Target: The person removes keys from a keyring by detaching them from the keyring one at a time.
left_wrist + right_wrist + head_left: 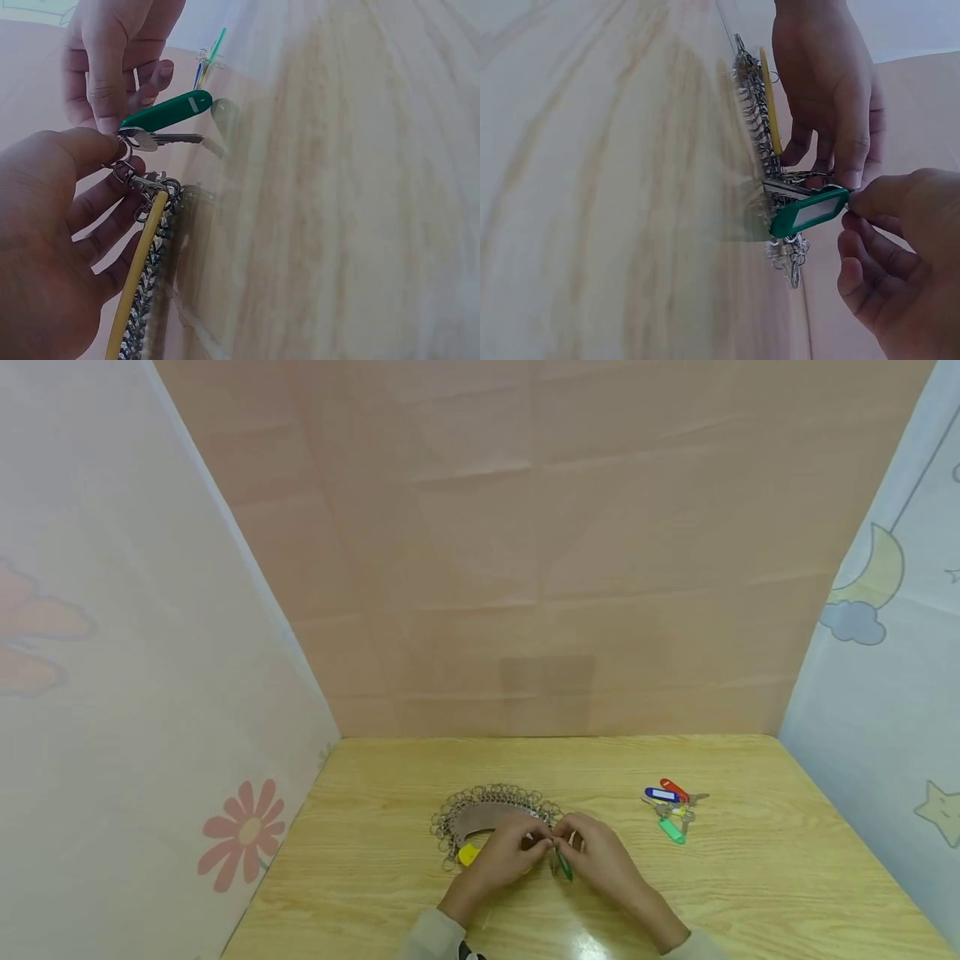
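Observation:
A curved metal key holder point(480, 815) fringed with many small rings and clasps lies on the table, with a yellow piece point(468, 854) at its inner side. My left hand point(510, 853) is at its right end, thumb and finger pinching a metal ring point(120, 154) joined to a clasp point(139, 180). Fingertip to fingertip with it, my right hand point(597, 852) pinches the ring end of a green key tag point(810, 213). A silver key point(176, 139) hangs beside the tag. Fingertips partly hide where the tag meets the ring.
Right of my hands lies a small group of keys with a blue tag point(662, 795), a red tag point(674, 789) and a light green tag point(672, 831). The wooden table point(765, 877) meets a pinkish backdrop point(420, 610) behind and printed cloth walls on both sides.

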`<action>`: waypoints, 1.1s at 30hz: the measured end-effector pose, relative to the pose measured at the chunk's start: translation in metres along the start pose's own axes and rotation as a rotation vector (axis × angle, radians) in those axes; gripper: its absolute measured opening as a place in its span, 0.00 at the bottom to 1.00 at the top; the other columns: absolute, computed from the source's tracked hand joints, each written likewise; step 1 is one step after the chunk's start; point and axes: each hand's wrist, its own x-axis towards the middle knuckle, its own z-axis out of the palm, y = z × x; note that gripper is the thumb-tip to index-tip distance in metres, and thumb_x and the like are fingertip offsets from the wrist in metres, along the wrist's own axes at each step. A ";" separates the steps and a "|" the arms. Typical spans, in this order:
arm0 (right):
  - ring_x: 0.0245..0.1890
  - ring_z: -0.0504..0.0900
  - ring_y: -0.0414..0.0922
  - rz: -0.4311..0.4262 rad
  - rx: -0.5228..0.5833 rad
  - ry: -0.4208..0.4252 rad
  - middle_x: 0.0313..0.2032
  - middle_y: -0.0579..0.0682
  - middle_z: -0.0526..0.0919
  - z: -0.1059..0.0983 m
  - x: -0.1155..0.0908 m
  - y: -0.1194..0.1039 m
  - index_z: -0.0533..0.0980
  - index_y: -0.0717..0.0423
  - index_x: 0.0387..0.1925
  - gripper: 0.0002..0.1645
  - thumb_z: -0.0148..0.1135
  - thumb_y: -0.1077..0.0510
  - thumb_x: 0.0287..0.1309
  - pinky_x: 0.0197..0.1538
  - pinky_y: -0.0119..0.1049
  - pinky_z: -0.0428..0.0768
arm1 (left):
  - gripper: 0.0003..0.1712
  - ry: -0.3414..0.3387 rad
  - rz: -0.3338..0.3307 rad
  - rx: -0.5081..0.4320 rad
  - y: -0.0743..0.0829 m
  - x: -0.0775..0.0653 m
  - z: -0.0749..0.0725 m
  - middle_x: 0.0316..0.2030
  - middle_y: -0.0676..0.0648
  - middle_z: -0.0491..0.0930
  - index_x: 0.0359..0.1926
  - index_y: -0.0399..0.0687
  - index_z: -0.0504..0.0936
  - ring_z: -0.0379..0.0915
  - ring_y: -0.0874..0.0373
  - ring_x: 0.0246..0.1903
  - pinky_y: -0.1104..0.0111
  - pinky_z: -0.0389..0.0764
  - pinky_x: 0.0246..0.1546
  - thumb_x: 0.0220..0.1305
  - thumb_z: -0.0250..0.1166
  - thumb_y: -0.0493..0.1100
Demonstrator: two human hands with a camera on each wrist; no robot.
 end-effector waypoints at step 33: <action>0.26 0.69 0.25 -0.214 -0.146 0.007 0.26 0.35 0.77 0.000 0.004 0.000 0.77 0.46 0.28 0.15 0.71 0.69 0.52 0.27 0.24 0.73 | 0.10 0.014 0.015 0.017 -0.001 0.001 0.001 0.43 0.60 0.84 0.49 0.59 0.89 0.72 0.74 0.41 0.75 0.78 0.45 0.81 0.61 0.50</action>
